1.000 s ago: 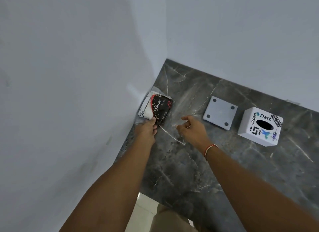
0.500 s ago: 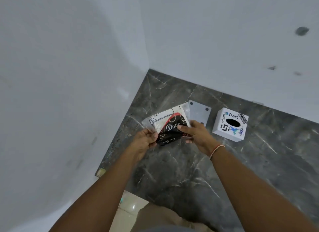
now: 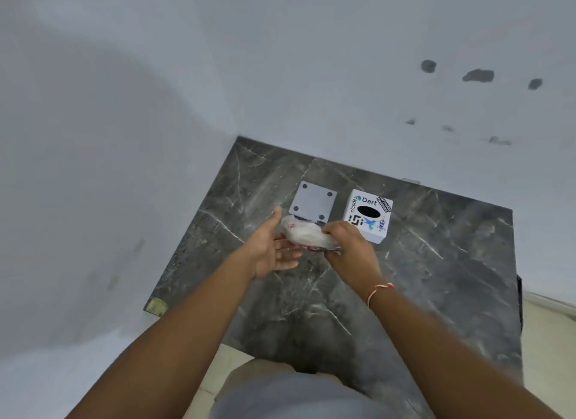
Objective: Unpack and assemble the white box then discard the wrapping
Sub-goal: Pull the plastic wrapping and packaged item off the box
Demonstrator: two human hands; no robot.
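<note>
Since half a second back the packet [image 3: 307,235] got pulled in over the middle of the counter [image 3: 436,278] and flipped, so the dark printed face is mostly hidden and you're looking at blurry white wrapping with a bit of red poking out underneath.

Nearest to me, both bare arms reach out over the counter edge, a red-and-white thread on the right wrist. Left hand [image 3: 272,248] is palm-up with fingers [image 3: 288,256] spread loose, touching the packet's near end from below, more of a cradle than a grip. Right hand [image 3: 347,242] comes over the top and its fingers are closed on the packet's right end, pinching the wrap. My guess: one hand steadies while the other works the wrapping open, which is why it's held up off the counter rather than lying flat.

Just behind the hands lies a flat grey plate [image 3: 313,202] with four dark spots at the corners. I'd guess it's a panel for the box, left within easy reach. Right beside it, not touching, stands the white box [image 3: 367,216], stickers and a black oval hole on top. Further back there's only the wall corner, with a few dark marks up on the right.
</note>
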